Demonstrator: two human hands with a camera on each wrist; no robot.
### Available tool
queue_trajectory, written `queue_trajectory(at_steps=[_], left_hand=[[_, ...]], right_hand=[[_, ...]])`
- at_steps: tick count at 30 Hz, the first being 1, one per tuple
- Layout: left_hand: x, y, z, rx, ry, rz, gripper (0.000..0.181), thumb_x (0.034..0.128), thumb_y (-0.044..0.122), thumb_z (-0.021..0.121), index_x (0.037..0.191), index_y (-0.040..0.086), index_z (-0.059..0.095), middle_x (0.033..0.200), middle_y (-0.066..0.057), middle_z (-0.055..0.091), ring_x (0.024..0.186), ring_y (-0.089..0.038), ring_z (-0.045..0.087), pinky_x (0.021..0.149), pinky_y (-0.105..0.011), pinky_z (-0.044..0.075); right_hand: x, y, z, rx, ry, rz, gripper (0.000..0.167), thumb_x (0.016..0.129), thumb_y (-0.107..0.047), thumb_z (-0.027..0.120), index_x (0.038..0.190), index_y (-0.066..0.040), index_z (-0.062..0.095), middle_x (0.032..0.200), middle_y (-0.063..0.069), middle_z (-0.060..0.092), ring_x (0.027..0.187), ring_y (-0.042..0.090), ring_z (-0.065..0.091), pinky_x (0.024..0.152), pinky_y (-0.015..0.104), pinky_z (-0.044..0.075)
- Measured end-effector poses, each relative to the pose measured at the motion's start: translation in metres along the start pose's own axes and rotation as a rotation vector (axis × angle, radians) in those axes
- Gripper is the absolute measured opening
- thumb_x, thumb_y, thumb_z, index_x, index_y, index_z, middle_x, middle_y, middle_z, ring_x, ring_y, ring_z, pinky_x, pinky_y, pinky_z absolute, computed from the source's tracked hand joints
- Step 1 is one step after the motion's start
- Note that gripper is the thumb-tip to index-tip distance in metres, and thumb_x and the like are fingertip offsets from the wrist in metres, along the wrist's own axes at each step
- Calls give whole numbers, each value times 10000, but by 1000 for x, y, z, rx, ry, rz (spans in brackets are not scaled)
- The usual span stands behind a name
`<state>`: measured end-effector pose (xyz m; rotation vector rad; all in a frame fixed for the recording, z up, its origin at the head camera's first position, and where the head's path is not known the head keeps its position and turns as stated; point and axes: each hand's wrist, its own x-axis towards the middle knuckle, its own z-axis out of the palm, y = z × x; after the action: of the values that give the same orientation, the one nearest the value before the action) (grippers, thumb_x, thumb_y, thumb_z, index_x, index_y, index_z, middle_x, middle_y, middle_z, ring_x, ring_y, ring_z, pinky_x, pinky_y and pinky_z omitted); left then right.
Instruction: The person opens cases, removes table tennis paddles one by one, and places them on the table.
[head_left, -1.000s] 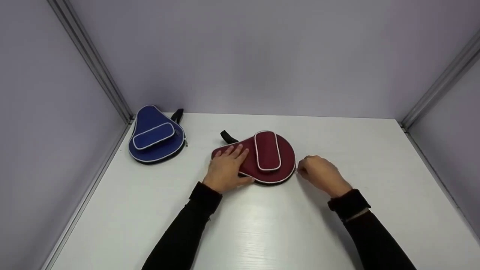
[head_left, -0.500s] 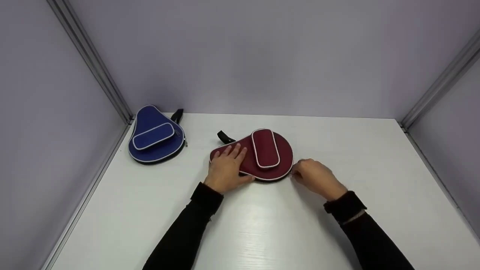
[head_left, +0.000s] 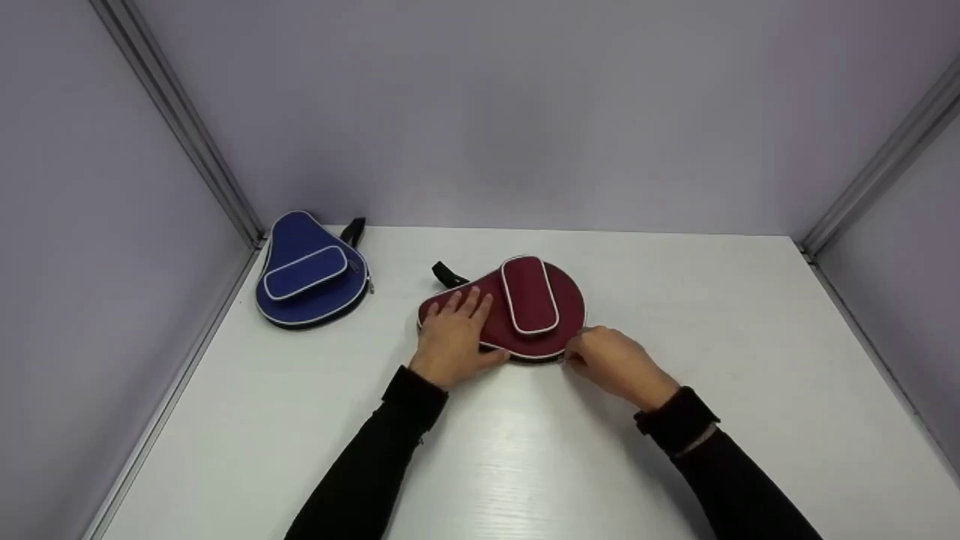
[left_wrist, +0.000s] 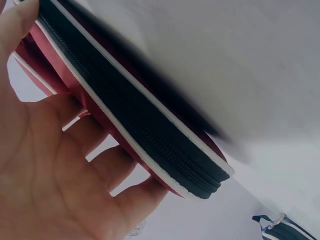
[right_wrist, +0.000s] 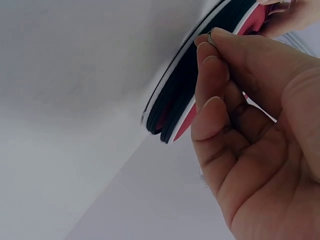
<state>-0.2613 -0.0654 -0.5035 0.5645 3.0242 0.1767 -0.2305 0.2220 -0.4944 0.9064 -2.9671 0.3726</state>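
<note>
Because a soft bag can slide about when someone tugs on it, the left hand seems to be there to pin it down. That hand lies flat on the thin end of the red case, with its fingers spread wide and almost straight. It presses from the top and isn't wrapped around anything. Its thumb sits against the near side, where the zip runs, maybe to steady that edge too.

The right hand is at the fat, round end. Its fingers are curled in, and the thumb and pointer finger pinch the little zip pull tight, with no room between them. A pull that small (it is hard to see at all from above) probably needs fingertips and not a whole fist. In the right wrist view, the zip looks parted around the round end, with a bit of red in the gap. Near the thin end, its teeth look joined.

The red case lies on the white table, about in the middle, just in front of the person. Its pocket faces up, and its black strap sticks out at the back, away from the zip pull, so it's not in the way. A blue case lies well apart, over by the back left corner, which leaves both hands plenty of room.
</note>
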Motion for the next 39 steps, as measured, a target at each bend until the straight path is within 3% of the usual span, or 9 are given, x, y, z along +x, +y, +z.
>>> queue_trajectory(at_steps=[5,13,19,26,33,39], left_hand=[[0,3,-1,24,-9,-14,1077,1069,760,716,1863,136,343,1942,-127,336,1806,-404,366,1445,-669,378],[-2,7,-3,64,-11,-11,1039,1101,773,651,1855,122,358,1921,-124,375,1784,-401,409,1425,-618,434],[-7,5,-9,20,-3,66,991,1096,718,707,1828,113,424,1894,-122,429,1762,-414,444,1389,-568,495],[-10,2,-14,-66,-60,169,952,1084,668,748,1817,133,459,1892,-111,436,1779,-377,425,1379,-614,498],[-11,0,-18,-118,-98,290,856,1104,582,745,1804,158,492,1870,-97,481,1779,-333,433,1424,-525,456],[-15,3,-21,-115,-133,363,776,1112,563,734,1787,238,534,1863,-55,504,1769,-268,455,1362,-554,530]], right_hand=[[2,-9,3,-23,24,-33,146,1003,91,806,965,-37,867,939,71,855,898,256,828,794,409,703],[6,-5,9,-85,158,1,234,945,104,820,793,-61,750,790,71,734,700,204,690,639,385,622],[6,9,6,-68,160,66,206,963,94,812,813,-40,764,812,92,741,709,204,664,637,401,625],[4,26,1,-60,167,124,140,995,60,819,879,-18,826,828,131,761,724,251,700,645,436,639],[1,43,-3,-35,172,172,95,1014,49,823,972,-6,888,874,138,796,777,265,735,684,449,655],[-1,55,-5,-14,163,210,104,1027,51,807,993,1,891,893,129,801,795,245,722,689,431,638]])
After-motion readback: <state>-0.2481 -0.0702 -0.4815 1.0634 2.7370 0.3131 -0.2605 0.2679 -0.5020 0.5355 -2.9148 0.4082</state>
